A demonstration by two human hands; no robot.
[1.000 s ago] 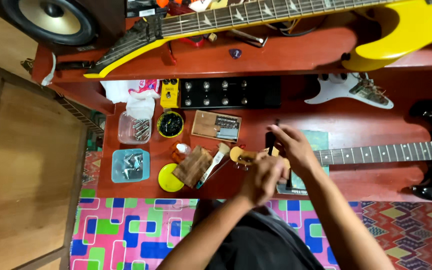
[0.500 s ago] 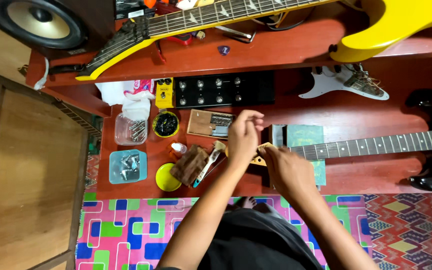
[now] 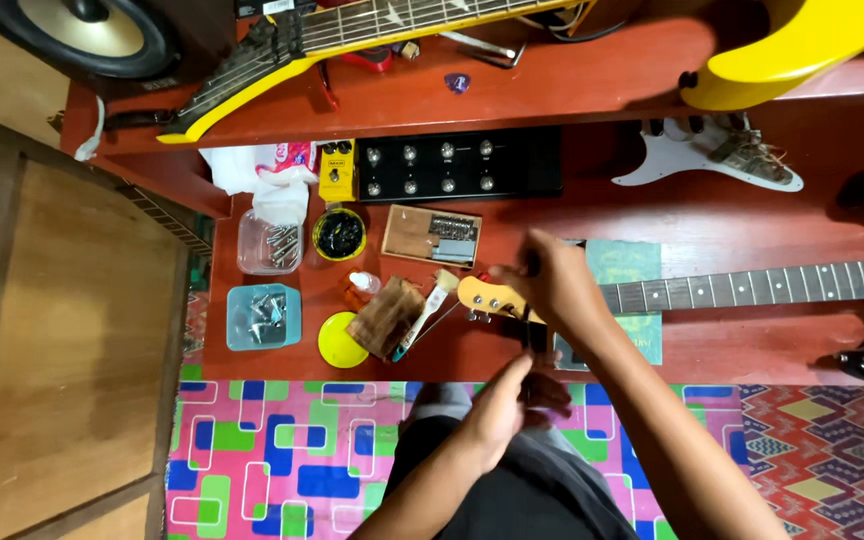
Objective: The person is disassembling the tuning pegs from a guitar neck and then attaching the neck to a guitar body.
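While resting flat on the red tabletop (image 3: 752,225) with neck running three to nine o'clock, guitar headstock (image 3: 487,296) sits under right hand (image 3: 552,285), grip clenched on it; left hand (image 3: 502,410), six o'clock, pinches something unclear.

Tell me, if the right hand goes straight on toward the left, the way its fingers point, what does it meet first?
Probably the pale wooden headstock, just beyond the right hand, whose fingertips seem already at it. Past it lie a small tool and a brown cloth. Depth is unclear.
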